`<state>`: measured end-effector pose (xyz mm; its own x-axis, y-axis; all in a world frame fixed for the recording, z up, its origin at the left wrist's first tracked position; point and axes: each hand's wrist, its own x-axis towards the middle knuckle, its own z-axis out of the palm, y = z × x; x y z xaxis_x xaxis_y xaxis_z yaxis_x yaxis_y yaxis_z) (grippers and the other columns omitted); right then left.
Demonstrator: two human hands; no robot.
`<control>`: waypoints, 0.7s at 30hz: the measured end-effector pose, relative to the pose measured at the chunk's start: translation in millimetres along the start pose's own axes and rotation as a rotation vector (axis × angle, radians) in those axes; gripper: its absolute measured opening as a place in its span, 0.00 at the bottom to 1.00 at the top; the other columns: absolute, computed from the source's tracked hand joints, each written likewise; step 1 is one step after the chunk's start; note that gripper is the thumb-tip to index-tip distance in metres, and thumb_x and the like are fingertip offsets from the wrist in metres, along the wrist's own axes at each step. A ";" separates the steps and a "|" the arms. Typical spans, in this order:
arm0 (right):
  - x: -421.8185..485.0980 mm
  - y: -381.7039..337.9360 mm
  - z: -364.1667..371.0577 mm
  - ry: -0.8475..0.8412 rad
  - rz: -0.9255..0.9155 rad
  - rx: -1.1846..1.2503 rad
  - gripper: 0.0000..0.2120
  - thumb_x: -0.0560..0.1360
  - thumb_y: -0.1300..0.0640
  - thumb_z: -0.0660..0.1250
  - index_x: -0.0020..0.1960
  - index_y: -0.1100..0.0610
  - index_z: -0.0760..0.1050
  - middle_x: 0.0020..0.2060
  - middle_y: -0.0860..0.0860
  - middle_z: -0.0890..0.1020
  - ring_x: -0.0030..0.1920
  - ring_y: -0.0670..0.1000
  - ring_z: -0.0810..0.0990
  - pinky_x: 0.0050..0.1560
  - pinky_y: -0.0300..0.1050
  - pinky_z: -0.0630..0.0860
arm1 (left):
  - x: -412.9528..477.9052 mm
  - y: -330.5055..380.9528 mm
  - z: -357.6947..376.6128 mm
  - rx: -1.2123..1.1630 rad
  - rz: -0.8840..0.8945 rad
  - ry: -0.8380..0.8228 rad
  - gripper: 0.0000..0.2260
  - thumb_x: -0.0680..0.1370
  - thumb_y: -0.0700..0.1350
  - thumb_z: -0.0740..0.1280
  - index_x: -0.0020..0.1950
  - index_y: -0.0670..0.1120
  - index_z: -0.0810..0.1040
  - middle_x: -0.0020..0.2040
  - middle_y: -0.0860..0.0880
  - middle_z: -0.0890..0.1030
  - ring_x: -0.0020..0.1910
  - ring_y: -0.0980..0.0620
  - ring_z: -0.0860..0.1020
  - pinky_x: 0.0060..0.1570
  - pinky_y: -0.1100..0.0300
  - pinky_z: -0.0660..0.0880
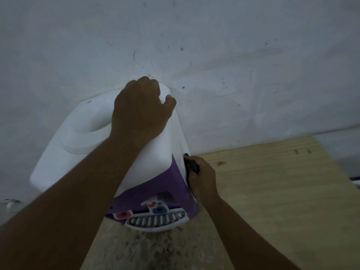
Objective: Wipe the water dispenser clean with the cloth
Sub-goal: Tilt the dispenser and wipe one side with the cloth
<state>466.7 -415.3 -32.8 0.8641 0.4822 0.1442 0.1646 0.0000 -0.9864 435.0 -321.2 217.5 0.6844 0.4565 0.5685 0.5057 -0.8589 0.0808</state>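
Observation:
A white water dispenser (64, 152) with a purple front panel (167, 184), red and blue taps and a white drip grille (157, 221) stands against the wall. My left hand (140, 110) is clenched over the dispenser's top back right corner, gripping it. My right hand (200, 178) presses against the dispenser's right side, fingers closed on a dark cloth (191, 165), of which only a small bunched part shows.
A stained white wall (214, 55) rises right behind the dispenser. A light wooden board (282, 201) lies to the right. The dispenser rests on a speckled surface (146, 250). A small pale object (10, 204) sits at the left edge.

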 end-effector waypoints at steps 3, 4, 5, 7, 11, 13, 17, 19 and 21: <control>-1.7 18.3 -0.9 -0.049 0.086 -0.092 0.18 0.75 0.69 0.62 0.60 0.55 0.81 0.54 0.49 0.83 0.54 0.46 0.80 0.60 0.41 0.76 | -0.4 0.0 -0.4 0.001 0.003 -0.007 0.12 0.74 0.54 0.63 0.41 0.46 0.74 0.43 0.49 0.77 0.45 0.46 0.74 0.46 0.54 0.69; -0.6 22.6 -1.9 -0.075 0.124 -0.122 0.18 0.75 0.69 0.62 0.60 0.55 0.80 0.54 0.49 0.83 0.54 0.47 0.80 0.59 0.39 0.75 | 0.1 -0.3 -0.2 0.001 0.002 -0.010 0.12 0.74 0.55 0.63 0.41 0.46 0.74 0.44 0.48 0.77 0.46 0.46 0.74 0.46 0.53 0.69; 0.4 26.2 -3.2 -0.113 0.163 -0.184 0.18 0.76 0.67 0.61 0.60 0.54 0.81 0.54 0.49 0.84 0.54 0.48 0.81 0.56 0.36 0.74 | 0.5 -0.7 -0.2 0.003 0.000 -0.010 0.12 0.74 0.55 0.63 0.41 0.46 0.74 0.44 0.48 0.78 0.47 0.46 0.75 0.46 0.53 0.69; -1.2 35.0 -6.4 -0.218 0.241 -0.362 0.16 0.77 0.64 0.60 0.59 0.53 0.81 0.54 0.47 0.83 0.53 0.48 0.80 0.50 0.33 0.70 | 0.0 -1.0 -0.7 0.003 -0.005 -0.011 0.12 0.74 0.55 0.63 0.41 0.46 0.74 0.44 0.49 0.77 0.47 0.46 0.74 0.46 0.54 0.68; -3.7 37.4 -10.0 -0.305 0.327 -0.511 0.14 0.79 0.60 0.57 0.55 0.54 0.81 0.51 0.50 0.84 0.48 0.50 0.80 0.46 0.36 0.68 | 0.4 -0.3 -0.3 -0.013 -0.017 -0.024 0.12 0.74 0.55 0.63 0.41 0.46 0.74 0.43 0.50 0.77 0.46 0.47 0.74 0.47 0.54 0.69; -5.7 30.0 -10.0 -0.306 0.369 -0.549 0.13 0.78 0.61 0.57 0.51 0.57 0.80 0.48 0.52 0.84 0.43 0.49 0.78 0.43 0.37 0.67 | 0.3 -0.8 -0.7 -0.013 -0.020 -0.026 0.12 0.74 0.55 0.63 0.41 0.46 0.75 0.44 0.50 0.77 0.46 0.47 0.74 0.47 0.54 0.69; -24.2 17.0 -17.3 -0.313 0.404 -0.520 0.09 0.78 0.62 0.58 0.45 0.59 0.76 0.42 0.53 0.81 0.39 0.49 0.75 0.38 0.39 0.66 | 0.2 -0.2 -0.7 -0.018 -0.016 -0.030 0.13 0.74 0.55 0.63 0.42 0.46 0.75 0.44 0.49 0.78 0.46 0.47 0.75 0.47 0.54 0.70; -33.4 11.1 -19.6 -0.299 0.406 -0.494 0.09 0.78 0.62 0.58 0.42 0.57 0.74 0.37 0.49 0.77 0.38 0.48 0.75 0.32 0.34 0.64 | 0.0 -0.7 -0.8 -0.024 -0.015 -0.029 0.12 0.74 0.55 0.63 0.41 0.46 0.75 0.44 0.49 0.78 0.46 0.46 0.75 0.47 0.53 0.70; -38.6 1.4 -20.4 -0.237 0.398 -0.415 0.09 0.78 0.62 0.59 0.43 0.57 0.76 0.38 0.48 0.78 0.38 0.47 0.76 0.30 0.29 0.63 | -0.2 -0.7 -0.9 -0.028 -0.013 -0.030 0.12 0.74 0.55 0.63 0.41 0.46 0.74 0.43 0.49 0.78 0.46 0.46 0.75 0.47 0.53 0.71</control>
<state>443.3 -451.8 -38.1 0.7760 0.5566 -0.2967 0.0637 -0.5371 -0.8411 434.0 -320.9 218.0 0.6933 0.4744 0.5425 0.5002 -0.8587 0.1116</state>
